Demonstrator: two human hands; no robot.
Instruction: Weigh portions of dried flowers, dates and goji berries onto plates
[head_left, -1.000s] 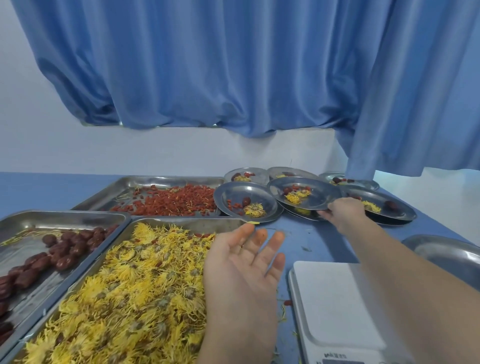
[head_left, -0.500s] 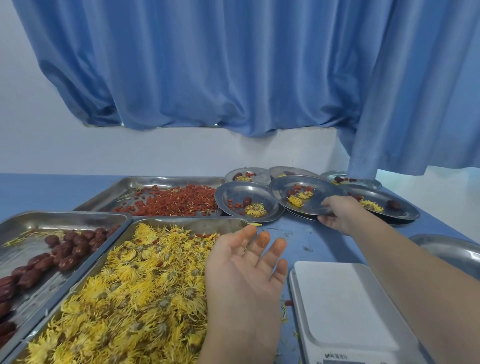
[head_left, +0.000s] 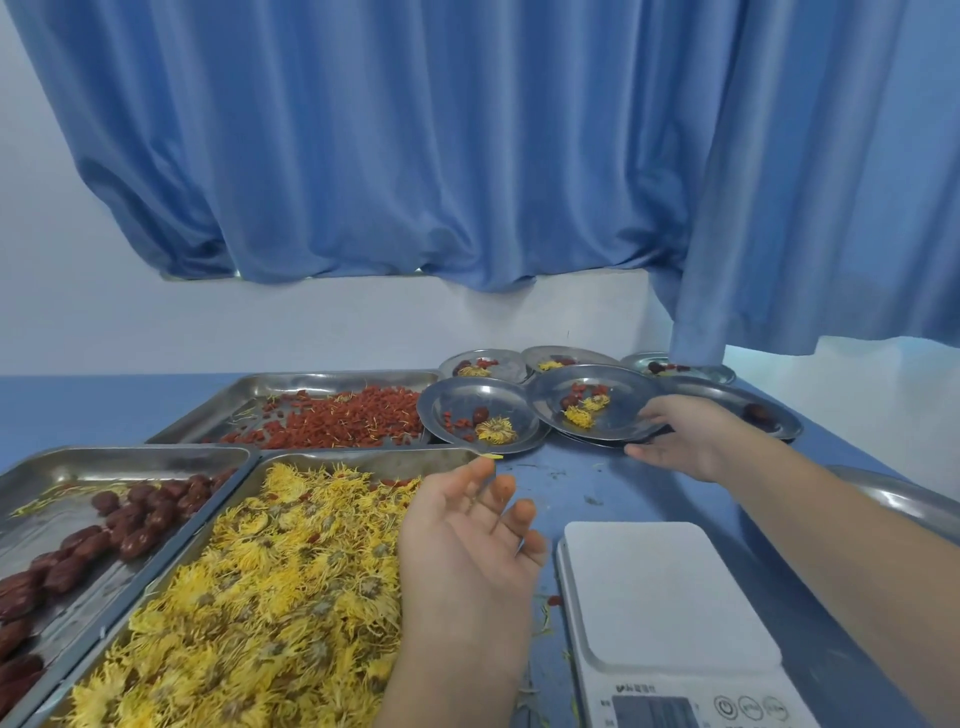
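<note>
The left hand (head_left: 467, 540) hovers palm up over the right edge of the tray (head_left: 363, 460) of yellow dried flowers (head_left: 260, 597). Its fingers are spread loosely and hold nothing, and the fingertips are stained orange.

The right hand (head_left: 680, 436) reaches forward to the far side of the desk (head_left: 571, 478) and grips the near right rim of a steel plate (head_left: 550, 387), thumb on top and fingers curled under the edge. That plate carries two flowers, a date and a few goji berries. Its left edge overlaps a second plate (head_left: 467, 400) just beside it, which holds one flower, one date and some berries.

Three more filled plates (head_left: 506, 366) stand in a row behind these, against the wall. Another plate (head_left: 737, 402) with a date lies behind the right hand.

To the left, a tray (head_left: 130, 457) holds dark red dates (head_left: 130, 525), and behind the flower tray another tray (head_left: 311, 382) holds goji berries (head_left: 353, 421).

A white kitchen scale (head_left: 660, 592) stands on the desk near the front, between the two forearms, with nothing on its platform. One goji berry and some petal scraps lie on the desk just to its left. The rim of a further steel dish (head_left: 893, 499) shows at the right edge. A blue curtain (head_left: 467, 156) hangs above the desk.
</note>
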